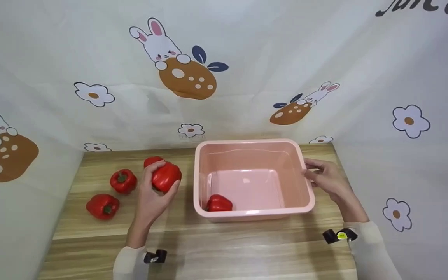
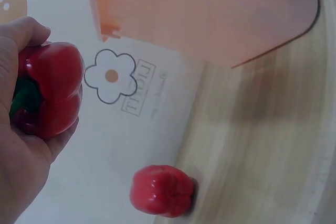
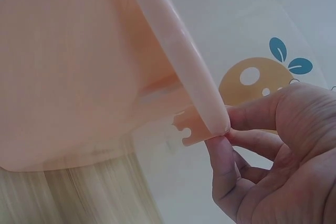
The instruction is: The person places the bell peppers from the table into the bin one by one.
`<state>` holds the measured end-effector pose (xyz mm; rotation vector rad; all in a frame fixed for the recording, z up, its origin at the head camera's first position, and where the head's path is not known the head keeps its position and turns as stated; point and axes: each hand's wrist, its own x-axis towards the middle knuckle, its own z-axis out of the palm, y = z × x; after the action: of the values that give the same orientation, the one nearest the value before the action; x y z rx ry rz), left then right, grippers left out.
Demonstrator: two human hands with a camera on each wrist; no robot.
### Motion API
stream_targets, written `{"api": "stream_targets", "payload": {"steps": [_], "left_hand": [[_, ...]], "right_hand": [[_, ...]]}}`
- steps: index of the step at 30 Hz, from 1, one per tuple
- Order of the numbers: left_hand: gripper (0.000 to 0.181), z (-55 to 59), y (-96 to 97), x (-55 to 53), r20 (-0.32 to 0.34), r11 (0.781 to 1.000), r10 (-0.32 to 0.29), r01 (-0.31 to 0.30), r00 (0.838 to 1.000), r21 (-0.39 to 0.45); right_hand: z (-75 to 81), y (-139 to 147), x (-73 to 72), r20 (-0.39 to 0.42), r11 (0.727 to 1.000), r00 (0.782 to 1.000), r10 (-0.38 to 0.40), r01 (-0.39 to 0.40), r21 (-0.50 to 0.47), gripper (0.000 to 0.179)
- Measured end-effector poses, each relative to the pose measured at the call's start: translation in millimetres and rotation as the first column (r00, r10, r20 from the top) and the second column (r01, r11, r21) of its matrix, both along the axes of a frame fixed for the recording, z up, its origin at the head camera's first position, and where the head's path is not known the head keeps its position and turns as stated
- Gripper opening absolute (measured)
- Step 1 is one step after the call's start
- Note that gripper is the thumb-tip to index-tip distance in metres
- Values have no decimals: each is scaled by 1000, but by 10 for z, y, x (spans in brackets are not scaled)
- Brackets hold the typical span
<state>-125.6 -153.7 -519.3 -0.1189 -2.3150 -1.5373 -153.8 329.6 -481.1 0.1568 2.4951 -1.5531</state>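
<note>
My left hand (image 1: 151,202) grips a glossy red bell pepper (image 1: 167,177), raised left of the pink plastic basin (image 1: 256,213). In the left wrist view, thumb and fingers wrap the pepper (image 2: 59,87), its green stem facing the palm. At the basin's right side, my right hand (image 1: 332,181) pinches the rim (image 3: 181,56) between thumb and fingers. One red bell pepper (image 1: 219,203) lies inside, in the near left corner. Behind the held pepper, another bell pepper (image 1: 152,160) is partly hidden.
Two more red bell peppers, an upright one (image 1: 123,181) and one on its side (image 1: 103,206), are on the wooden table (image 1: 224,249) to the left. A pale cloth printed with rabbits and flowers (image 1: 243,77) hangs behind and at both sides.
</note>
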Motion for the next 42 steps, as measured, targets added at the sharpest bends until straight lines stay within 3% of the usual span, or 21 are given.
{"api": "stream_targets", "payload": {"steps": [5, 8, 17, 21, 30, 37, 42], "left_hand": [[69, 257, 126, 46, 25, 999, -36, 35, 999, 38], [68, 321, 177, 32, 38, 997, -64, 62, 997, 39], [71, 151, 260, -161, 33, 995, -95, 93, 995, 39], [70, 168, 333, -214, 29, 990, -140, 139, 990, 31], [68, 285, 454, -216, 71, 985, -170, 168, 983, 22], [64, 245, 532, -276, 29, 978, -207, 207, 978, 5], [62, 279, 602, -318, 9, 967, -255, 255, 967, -22]], "right_hand": [[-5, 5, -4, 4, 1000, 1000, 1, -1, 0, 51], [-1, -2, -3, 6, 1000, 1000, -1, 1, -2, 51], [13, -2, -2, 13, 1000, 1000, 2, -2, 5, 51], [10, 19, 7, 10, 1000, 1000, 1, 0, -13, 51], [3, 7, 15, 5, 1000, 1000, 13, -13, -29, 52], [9, 1, 17, 4, 999, 1000, 9, -9, -36, 51], [18, -8, 20, 12, 999, 1000, 9, -8, -35, 51]]}}
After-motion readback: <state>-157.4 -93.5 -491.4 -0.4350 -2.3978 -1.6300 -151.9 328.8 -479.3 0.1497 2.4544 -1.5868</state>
